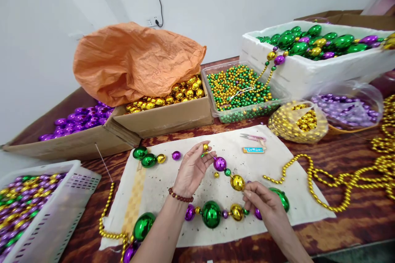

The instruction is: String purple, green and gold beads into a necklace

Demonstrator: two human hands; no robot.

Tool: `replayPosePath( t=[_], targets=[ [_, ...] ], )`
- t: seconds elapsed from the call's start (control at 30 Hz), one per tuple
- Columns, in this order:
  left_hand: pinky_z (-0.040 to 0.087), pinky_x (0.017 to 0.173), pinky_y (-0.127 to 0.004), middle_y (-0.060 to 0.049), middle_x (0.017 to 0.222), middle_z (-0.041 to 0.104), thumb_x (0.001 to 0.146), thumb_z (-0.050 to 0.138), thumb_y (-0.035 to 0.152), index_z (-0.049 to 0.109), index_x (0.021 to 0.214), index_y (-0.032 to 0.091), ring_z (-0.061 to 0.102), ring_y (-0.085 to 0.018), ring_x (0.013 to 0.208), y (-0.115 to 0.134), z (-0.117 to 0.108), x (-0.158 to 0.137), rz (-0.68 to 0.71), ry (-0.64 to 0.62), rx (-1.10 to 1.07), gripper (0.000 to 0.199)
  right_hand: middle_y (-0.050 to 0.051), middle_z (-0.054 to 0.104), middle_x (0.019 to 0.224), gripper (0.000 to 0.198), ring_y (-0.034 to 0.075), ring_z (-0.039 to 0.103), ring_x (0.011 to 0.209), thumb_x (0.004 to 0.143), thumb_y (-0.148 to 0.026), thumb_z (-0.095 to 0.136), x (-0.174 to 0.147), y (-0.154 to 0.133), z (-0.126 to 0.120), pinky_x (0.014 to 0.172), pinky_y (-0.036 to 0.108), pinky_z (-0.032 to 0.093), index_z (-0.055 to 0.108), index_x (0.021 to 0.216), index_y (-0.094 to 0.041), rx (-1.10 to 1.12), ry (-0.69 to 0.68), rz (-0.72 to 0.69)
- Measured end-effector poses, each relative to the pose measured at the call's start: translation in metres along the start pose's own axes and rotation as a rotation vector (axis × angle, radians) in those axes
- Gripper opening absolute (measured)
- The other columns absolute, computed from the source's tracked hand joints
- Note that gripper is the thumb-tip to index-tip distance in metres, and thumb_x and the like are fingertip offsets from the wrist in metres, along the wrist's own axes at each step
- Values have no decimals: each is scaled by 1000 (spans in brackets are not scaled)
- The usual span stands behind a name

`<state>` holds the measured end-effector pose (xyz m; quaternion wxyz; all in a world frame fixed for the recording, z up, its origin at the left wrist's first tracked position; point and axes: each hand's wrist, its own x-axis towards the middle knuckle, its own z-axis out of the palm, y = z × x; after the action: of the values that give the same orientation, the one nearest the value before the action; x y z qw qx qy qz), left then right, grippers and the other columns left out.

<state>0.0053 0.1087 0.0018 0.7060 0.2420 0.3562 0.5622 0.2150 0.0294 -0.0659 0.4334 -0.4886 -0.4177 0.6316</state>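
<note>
The left hand (193,168) pinches a small gold bead (205,147) above the white cloth (268,158); the right hand (267,201) pinches the strand (227,171); several balls look threaded; 1 purple ball (176,155) lies apart, seemingly unstrung.

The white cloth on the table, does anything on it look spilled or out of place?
Dark specks are scattered across the white fabric cloth, like debris. Also, a small shiny gold bead lies right of the left hand, seemingly loose rather than strung. Nothing looks plainly damaged.
</note>
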Motion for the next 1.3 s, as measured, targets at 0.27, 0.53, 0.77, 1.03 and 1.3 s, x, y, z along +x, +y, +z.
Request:
replayPosePath(
  t=[0.27,0.53,0.77,1.03,1.3],
  targets=[
    [46,91,-36,-10,104,67,84,62,24,65,105,17,64,-20,94,-3,10,-5,99,0,247,22,1,61,61,28,11,51,50,87,-44,59,7,8,0,48,21,38,60,79,-16,7,24,2],
    [47,74,-26,-4,89,67,79,67,29,70,86,17,59,-14,81,-4,12,6,225,71,530,14,1,61,73,27,13,59,55,82,-43,62,21,8,-2,41,19,43,58,83,-17,40,-44,57],
    [42,64,-23,0,73,61,83,62,31,68,83,19,53,-12,67,-4,35,3,425,59,785,14,5,63,88,30,20,67,70,83,-44,56,25,1,-2,45,26,53,59,96,-18,-107,34,85],
    [43,66,-25,-1,73,59,85,60,29,68,84,19,54,-14,68,3,50,-6,508,62,810,13,5,69,91,22,22,66,81,90,-25,45,34,-40,-18,69,31,46,67,89,-24,-958,120,-288],
    [43,69,-25,-2,74,58,88,56,28,67,86,19,55,-14,71,10,59,-10,563,38,872,14,2,68,101,21,16,63,80,89,-17,50,69,-66,13,75,27,43,66,100,-23,-791,-206,-468]
  ],
)
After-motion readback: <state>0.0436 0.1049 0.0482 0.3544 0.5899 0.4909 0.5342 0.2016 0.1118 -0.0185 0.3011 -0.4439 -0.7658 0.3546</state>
